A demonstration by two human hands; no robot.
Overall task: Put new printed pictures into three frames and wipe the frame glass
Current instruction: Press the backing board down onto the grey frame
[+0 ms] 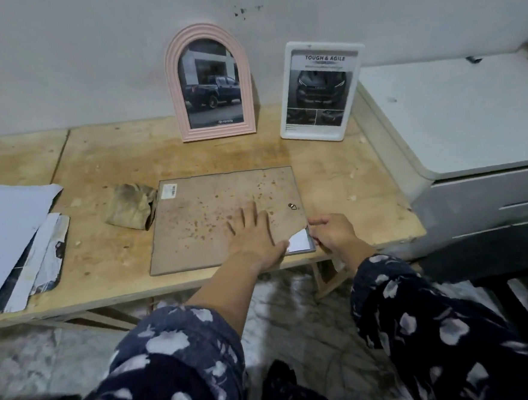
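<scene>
A third frame lies face down on the wooden table (110,257), its stained brown backing board (214,215) up. My left hand (252,232) presses flat on the board near its right side. At the board's near right corner a white sheet (300,240) and the grey frame edge show. My right hand (333,232) pinches that corner. A pink arched frame (209,81) with a truck picture and a white rectangular frame (320,91) with a car print stand upright against the wall. A crumpled dirty cloth (132,206) lies left of the board.
A stack of papers and prints (15,236) lies on the table's left end. A white appliance (470,129) stands right of the table. The table's front edge runs just below the board, with marble floor beneath.
</scene>
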